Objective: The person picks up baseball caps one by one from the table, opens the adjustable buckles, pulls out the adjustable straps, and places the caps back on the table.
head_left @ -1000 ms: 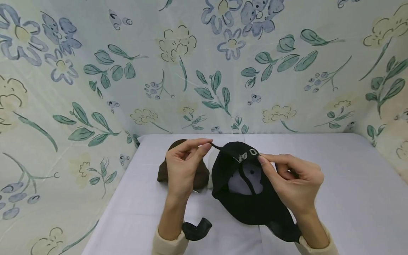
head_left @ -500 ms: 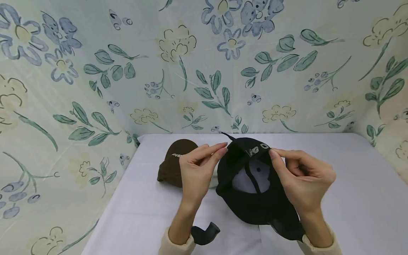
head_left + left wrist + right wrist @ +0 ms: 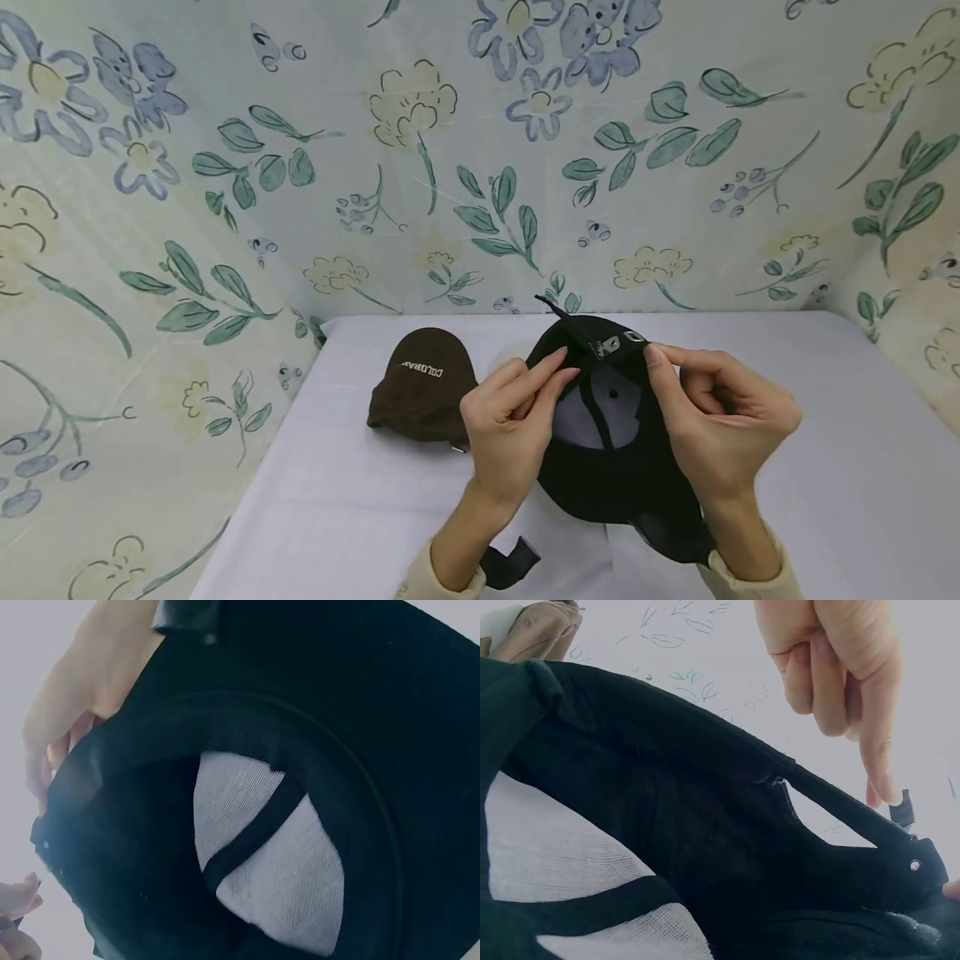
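A black baseball cap (image 3: 600, 487) is held up with its opening and grey lining toward me in the head view. My right hand (image 3: 727, 417) pinches its back edge beside the metal buckle (image 3: 634, 337). The loose strap end (image 3: 552, 306) sticks up free at the cap's upper left. My left hand (image 3: 506, 433) is in front of the cap's left side, its thumb and index tips slightly apart below the strap. In the right wrist view, the left hand (image 3: 840, 667) points a fingertip close to a dark tab (image 3: 903, 808) by the rivet.
A brown cap (image 3: 427, 375) with white lettering sits on the white-covered table (image 3: 337, 517), left of the hands. A pale rounded thing (image 3: 512, 353) shows partly behind the black cap. A floral cloth (image 3: 420, 192) hangs behind the table.
The left hand has let go of the strap end and moved right and slightly down to the cap. The strap end now stands free. The black cap and right hand have shifted slightly right.
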`<state>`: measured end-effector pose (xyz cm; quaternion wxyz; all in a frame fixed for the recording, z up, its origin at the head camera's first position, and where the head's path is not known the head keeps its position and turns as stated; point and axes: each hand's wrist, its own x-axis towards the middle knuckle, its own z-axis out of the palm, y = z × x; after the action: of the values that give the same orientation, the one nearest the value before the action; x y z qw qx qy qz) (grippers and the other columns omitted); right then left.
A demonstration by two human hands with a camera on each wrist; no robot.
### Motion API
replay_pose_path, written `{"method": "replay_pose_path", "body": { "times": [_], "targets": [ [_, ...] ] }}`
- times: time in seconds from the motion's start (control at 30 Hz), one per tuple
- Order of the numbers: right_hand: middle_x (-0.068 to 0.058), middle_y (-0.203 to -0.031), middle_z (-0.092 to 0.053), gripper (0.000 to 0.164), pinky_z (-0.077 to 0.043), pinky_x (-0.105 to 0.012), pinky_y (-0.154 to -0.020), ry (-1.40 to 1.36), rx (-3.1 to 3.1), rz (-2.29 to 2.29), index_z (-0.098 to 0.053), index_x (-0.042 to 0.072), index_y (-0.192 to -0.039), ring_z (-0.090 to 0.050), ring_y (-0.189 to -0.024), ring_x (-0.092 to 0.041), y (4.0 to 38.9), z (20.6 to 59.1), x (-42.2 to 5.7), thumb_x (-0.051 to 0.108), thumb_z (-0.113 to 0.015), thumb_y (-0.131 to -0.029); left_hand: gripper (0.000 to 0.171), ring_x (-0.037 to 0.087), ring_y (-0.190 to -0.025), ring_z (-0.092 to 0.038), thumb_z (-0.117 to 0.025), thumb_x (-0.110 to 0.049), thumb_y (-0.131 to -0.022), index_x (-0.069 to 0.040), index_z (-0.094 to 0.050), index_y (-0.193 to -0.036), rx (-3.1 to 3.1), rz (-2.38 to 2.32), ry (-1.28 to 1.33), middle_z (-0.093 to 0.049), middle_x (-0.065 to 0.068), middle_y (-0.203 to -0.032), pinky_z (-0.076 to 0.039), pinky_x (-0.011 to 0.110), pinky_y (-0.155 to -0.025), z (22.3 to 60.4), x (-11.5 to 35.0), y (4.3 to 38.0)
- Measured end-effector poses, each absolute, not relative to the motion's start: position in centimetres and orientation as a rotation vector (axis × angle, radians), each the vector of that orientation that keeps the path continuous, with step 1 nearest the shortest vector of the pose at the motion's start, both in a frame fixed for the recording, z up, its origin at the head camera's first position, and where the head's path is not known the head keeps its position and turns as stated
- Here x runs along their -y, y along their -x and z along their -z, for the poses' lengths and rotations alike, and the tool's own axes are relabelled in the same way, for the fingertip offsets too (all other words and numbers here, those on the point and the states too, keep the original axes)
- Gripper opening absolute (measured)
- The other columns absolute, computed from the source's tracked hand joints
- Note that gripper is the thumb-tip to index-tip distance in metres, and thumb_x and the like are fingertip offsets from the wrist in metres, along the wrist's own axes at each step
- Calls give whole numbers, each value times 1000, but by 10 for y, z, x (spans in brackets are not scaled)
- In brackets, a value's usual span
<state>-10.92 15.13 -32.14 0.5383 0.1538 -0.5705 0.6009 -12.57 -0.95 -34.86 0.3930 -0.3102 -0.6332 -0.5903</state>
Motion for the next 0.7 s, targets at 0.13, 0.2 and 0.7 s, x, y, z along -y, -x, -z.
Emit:
{"method": "replay_pose_path", "body": {
  "times": [0.13, 0.2, 0.7],
  "targets": [
    [5, -48, -23, 9, -10, -16, -48, -358, 1363, -1411, -72, -21, -73, -21, -48, 1, 110, 322, -151, -14, -78, -75, 19, 2, -48, -28, -81, 3, -86, 10, -78, -103, 1560, 1389, 794, -35, -2, -56, -23, 13, -44, 350, 1, 124],
    [5, -48, -23, 11, -10, -16, -48, -354, 1361, -1408, -71, -22, -73, -21, -48, 1, 110, 322, -151, -14, -78, -75, 21, 2, -48, -28, -82, 4, -84, 10, -78, -103, 1555, 1345, 794, -36, -2, -56, -22, 13, -45, 352, -2, 124],
    [4, -49, -23, 5, -10, -15, -47, -398, 1343, -1426, -72, -20, -73, -21, -47, 0, 110, 324, -149, -17, -77, -73, 21, 4, -49, -32, -80, 12, -81, 9, -79, -102, 1497, 1197, 768, -41, -1, -57, -24, 11, -45, 364, -10, 129]
  ]
}}
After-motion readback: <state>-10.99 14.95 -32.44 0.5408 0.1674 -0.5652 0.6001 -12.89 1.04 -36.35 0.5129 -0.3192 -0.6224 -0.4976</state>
